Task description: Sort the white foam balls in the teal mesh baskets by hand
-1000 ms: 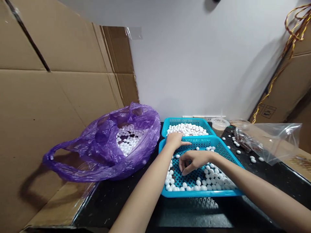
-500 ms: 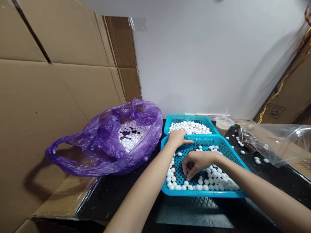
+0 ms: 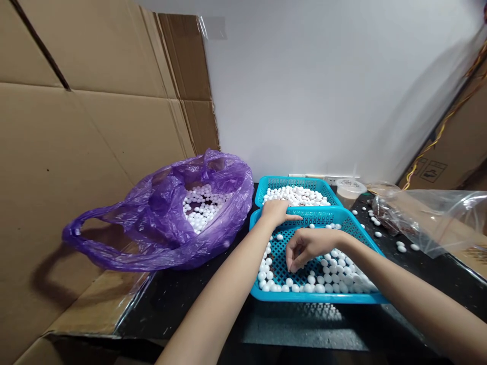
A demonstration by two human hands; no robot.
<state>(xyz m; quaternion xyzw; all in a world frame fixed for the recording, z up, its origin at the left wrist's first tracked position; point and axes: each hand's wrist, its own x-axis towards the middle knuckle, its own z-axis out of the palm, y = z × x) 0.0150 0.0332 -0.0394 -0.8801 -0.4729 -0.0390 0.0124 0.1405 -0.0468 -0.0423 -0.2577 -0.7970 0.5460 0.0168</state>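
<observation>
My left hand [image 3: 275, 211] lies over the far rim of the front blue plastic basket [image 3: 319, 298]. Its thumb shows along the inner side of the far wall; the other fingers are hidden over the rim, so the hand appears to grip it. Inside this basket my right hand [image 3: 304, 247] is low over the mesh floor, thumb and fingertips closed in a pinch. Whatever they hold, if anything, cannot be made out. White balls [image 3: 344, 276] crowd the right and near sides, with a thinner line at the left and a few small brown bits on the mesh.
Behind stands a second blue basket [image 3: 259, 192] heaped with white pieces. A purple plastic bag [image 3: 160, 248] holding white balls lies open at left. A lidded cup [image 3: 348, 192], loose white pieces [image 3: 402, 247] and a clear plastic bag [image 3: 437, 218] are at right. Cardboard [image 3: 95, 132] stands at left.
My right hand stays pinched low in the front basket, its fingertips slightly further from the near rim. My left hand keeps its place on the far rim. The whole view has shifted slightly.
</observation>
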